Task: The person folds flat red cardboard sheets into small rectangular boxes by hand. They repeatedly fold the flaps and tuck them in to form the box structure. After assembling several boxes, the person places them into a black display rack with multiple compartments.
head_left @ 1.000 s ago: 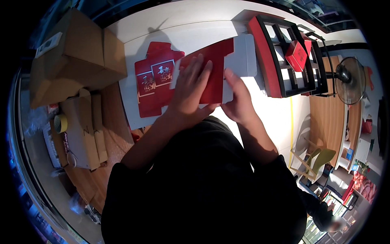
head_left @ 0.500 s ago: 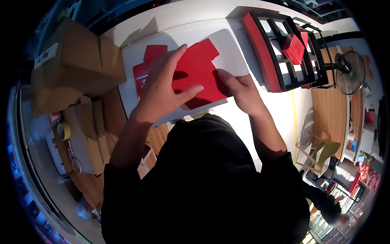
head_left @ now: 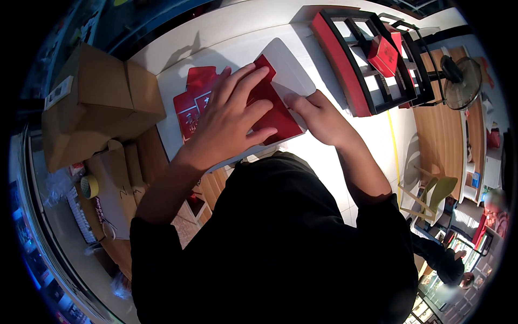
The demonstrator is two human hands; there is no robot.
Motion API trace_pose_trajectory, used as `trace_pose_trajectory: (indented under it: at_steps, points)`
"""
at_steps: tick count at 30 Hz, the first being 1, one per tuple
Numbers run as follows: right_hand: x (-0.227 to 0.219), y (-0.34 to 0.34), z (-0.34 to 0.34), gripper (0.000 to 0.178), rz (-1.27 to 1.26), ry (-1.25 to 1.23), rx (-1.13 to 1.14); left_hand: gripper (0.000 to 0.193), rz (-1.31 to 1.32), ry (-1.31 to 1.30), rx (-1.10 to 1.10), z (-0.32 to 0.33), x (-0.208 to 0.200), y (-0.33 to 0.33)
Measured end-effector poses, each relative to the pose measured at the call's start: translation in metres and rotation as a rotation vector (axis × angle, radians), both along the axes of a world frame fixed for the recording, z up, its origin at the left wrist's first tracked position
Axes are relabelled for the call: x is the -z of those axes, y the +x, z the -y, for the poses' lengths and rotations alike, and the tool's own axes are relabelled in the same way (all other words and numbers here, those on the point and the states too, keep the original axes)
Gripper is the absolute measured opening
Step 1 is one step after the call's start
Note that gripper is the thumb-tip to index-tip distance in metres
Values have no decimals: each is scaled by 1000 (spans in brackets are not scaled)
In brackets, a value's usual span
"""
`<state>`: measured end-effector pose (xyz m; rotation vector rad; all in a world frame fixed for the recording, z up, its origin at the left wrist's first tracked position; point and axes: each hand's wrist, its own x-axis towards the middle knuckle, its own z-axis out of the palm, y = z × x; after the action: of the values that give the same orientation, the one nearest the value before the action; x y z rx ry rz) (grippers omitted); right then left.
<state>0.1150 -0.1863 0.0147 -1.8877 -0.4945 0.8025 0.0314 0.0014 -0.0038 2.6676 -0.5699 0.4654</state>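
Observation:
A flat red cardboard box blank with pale lettering on its left part lies at the edge of the white table in front of me. My left hand rests across its middle, fingers spread, covering much of the blank. At its right edge my right hand pinches the card, thumb on top and the other fingers hidden underneath. Beyond the red part, a greyish-white panel with a rounded corner sticks out; whether it belongs to the same blank I cannot tell.
Black-and-red divided trays stand at the far right, a small red box on them. A fan is beside them. Brown cartons and a tape roll are at left. A chair and people appear lower right.
My left hand has come down flatter on the blank, its fingers further across. The red right part looks narrower, and more lettering shows at left. The right hand keeps its grip.

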Motion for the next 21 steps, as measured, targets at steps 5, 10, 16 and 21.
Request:
trace_pose_trajectory:
  at_steps: [5, 10, 16, 21]
  points:
    - [-9, 2, -1, 48, 33, 92, -5, 45, 54, -59, 30, 3, -5, 8]
    - [-16, 8, 6, 47, 79, -55, -112, 47, 26, -39, 4, 5, -13, 14]
    - [-14, 12, 14, 48, 101, 47, -44, 67, 93, 14, 54, 0, -9, 25]
    - [2, 20, 23, 50, 95, 91, 185, 119, -140, -93, -95, 10, 1, 11]
